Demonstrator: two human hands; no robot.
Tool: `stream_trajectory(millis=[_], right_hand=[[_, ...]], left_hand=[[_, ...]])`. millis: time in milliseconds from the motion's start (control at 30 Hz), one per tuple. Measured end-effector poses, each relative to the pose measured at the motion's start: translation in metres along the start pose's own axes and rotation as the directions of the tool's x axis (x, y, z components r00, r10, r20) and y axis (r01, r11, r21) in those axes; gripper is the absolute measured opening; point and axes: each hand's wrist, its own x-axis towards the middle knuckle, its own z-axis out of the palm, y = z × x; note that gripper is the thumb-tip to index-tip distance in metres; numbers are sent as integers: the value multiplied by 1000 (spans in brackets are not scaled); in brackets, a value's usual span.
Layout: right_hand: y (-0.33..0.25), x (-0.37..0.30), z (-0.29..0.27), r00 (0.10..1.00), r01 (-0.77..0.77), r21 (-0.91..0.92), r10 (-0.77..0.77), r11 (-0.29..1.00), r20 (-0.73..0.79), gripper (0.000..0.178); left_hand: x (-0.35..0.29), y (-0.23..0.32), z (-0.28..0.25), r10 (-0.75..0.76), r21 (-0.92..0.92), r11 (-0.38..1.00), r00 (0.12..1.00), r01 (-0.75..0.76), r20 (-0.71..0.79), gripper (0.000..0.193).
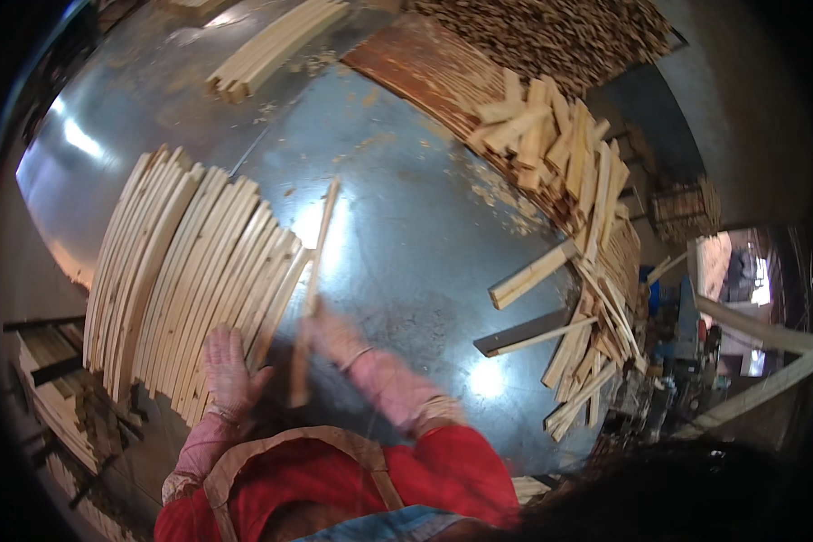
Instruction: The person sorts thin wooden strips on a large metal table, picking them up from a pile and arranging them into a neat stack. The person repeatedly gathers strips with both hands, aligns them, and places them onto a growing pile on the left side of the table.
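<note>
Many pale wooden strips [185, 280] lie side by side in a slightly fanned row on the metal table. Flat on the near ends of the row rests my left hand [228, 369], its fingers stretched out and its thumb apart. My right hand [331, 334], smeared by motion, is at a single narrow wooden strip [322, 230] just right of the row. It seems to grip that strip at about two thirds of its length from the far end. The strip stands a little askew to the others, its near end blurred. The right fingers are hard to make out.
The shiny metal table [379, 226] carries another bundle of strips [275, 45] at the far left. Loose short wood pieces [542, 135] lie heaped on a brown board [425, 68] and along the right edge. A large wood pile [551, 36] stands beyond; stacked lumber [59, 397] is at lower left.
</note>
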Motion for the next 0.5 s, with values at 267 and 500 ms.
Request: stream_trajectory(millis=[267,500], right_hand=[[152,67,-8,805,250,-310,-375,917,-459,71],[426,7,-256,-288,-434,444,347,784,-893,66]], left_hand=[[-9,4,17,-20,145,989,999,25,-40,116],[35,52,1,205,34,978,979,-204,-20,99]])
